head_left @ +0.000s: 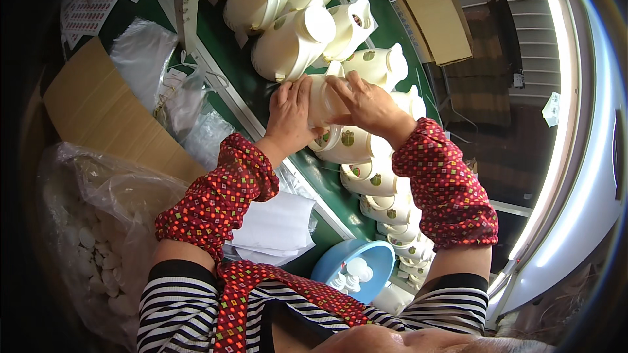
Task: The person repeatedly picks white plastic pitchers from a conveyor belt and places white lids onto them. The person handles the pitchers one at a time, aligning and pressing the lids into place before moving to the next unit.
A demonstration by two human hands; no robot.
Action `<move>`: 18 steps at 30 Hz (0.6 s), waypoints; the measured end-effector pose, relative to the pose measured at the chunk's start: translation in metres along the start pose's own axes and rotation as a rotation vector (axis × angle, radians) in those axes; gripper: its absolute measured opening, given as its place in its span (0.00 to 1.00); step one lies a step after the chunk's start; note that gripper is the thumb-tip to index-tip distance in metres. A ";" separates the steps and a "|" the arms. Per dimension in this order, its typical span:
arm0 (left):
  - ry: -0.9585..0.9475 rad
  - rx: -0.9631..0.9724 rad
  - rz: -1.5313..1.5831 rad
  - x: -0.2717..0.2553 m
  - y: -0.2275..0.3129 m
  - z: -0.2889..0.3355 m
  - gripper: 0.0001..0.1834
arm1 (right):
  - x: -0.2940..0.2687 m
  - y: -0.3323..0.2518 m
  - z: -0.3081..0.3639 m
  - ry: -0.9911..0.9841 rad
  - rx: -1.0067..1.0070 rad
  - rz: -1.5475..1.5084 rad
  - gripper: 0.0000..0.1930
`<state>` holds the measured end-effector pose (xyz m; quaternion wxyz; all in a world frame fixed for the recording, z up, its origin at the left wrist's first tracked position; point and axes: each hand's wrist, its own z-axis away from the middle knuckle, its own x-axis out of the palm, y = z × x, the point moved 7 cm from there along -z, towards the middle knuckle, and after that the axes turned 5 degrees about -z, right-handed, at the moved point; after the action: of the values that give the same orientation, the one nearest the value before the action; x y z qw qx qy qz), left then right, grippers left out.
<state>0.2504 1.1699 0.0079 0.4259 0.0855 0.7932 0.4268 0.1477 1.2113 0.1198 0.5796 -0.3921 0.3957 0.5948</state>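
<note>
A cream vacuum jug (321, 100) stands among its fellows on the green worktable. My left hand (290, 112) is pressed to its left side, fingers pointing away from me. From the right, my right hand (371, 106) curves over its upper part with the fingers bent. Much of this jug is hidden by the hands. Just beyond, a cream jug with a rounded top (294, 42) leans close to my left fingertips. Several printed cream jugs (350, 146) run in a line toward me beneath my right wrist.
Clear plastic bags (147, 55) and brown cardboard (108, 111) lie at left, above a bag of small pale parts (98, 255). White paper sheets (271, 225) and a blue basin (333, 255) with white caps are nearer me. A cardboard box (428, 10) sits at far right.
</note>
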 end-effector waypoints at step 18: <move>0.009 0.012 -0.040 0.013 0.002 -0.001 0.60 | 0.013 0.004 0.008 0.344 -0.097 -0.031 0.30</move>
<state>0.2417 1.1768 0.0017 0.4303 0.0704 0.7992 0.4138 0.1431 1.2235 0.1109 0.4928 -0.5219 0.4537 0.5282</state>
